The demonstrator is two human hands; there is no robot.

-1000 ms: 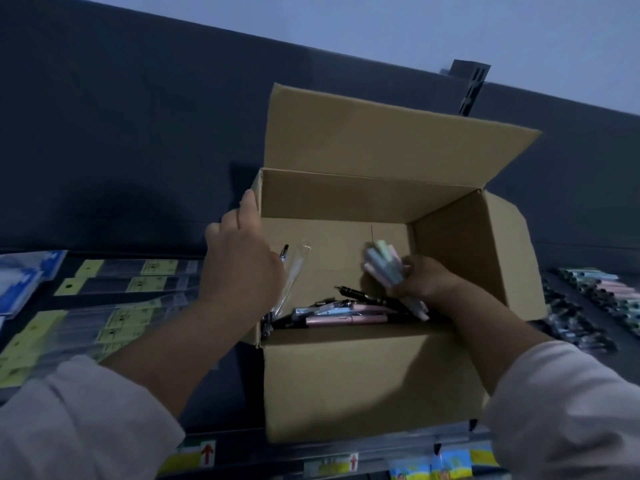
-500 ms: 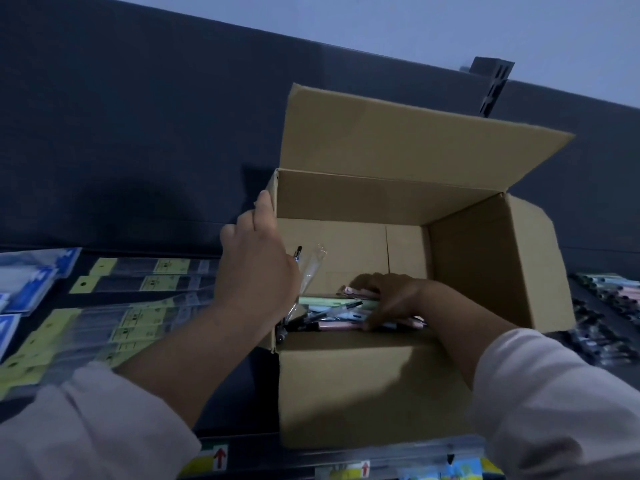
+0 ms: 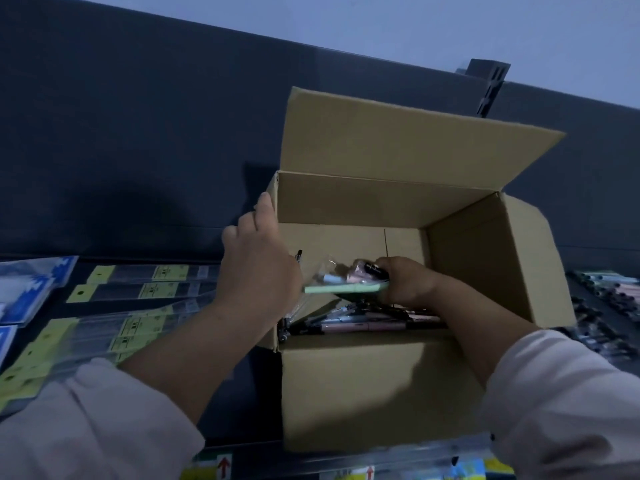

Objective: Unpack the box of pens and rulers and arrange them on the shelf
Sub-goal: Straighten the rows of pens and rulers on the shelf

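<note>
Fingers (image 3: 384, 266) of the right hand (image 3: 407, 284) are curled round a pen bundle (image 3: 362, 273): pink and black barrel ends, some clear wrap, and a pale green flat piece (image 3: 346, 289) sticking out toward the box's left wall. The bundle is inside the box (image 3: 381, 393), raised off the floor and below the rim.

Left hand (image 3: 259, 271) straddles the box's left wall. Its fingers (image 3: 265, 209) lie close together and fairly straight up the outside of the back-left corner. Thumb is hidden, so I can't tell if it clamps the wall.

Edges: the back flap (image 3: 398, 143) stands upright behind the opening and the right flap (image 3: 505, 265) splays outward. The top is open.

Loose pens (image 3: 363, 326) lie across the box floor under the bundle, pink and dark barrels mostly parallel to the front wall. One sleeved pen (image 3: 298, 254) leans on the left wall just beside the left hand.

The box sits on the shelf (image 3: 256, 393). Left of the box, ruler packs (image 3: 145, 284) with yellow labels lie in rows, and the nearest ends reach close to the left wall. Blue packs (image 3: 27, 292) sit further left. Right of the box, rows of pens (image 3: 616, 292) lie near the right flap. Behind it is a dark back panel (image 3: 138, 133) with a slotted upright (image 3: 488, 88). Price labels (image 3: 223, 465) run along the shelf edge below the box.
</note>
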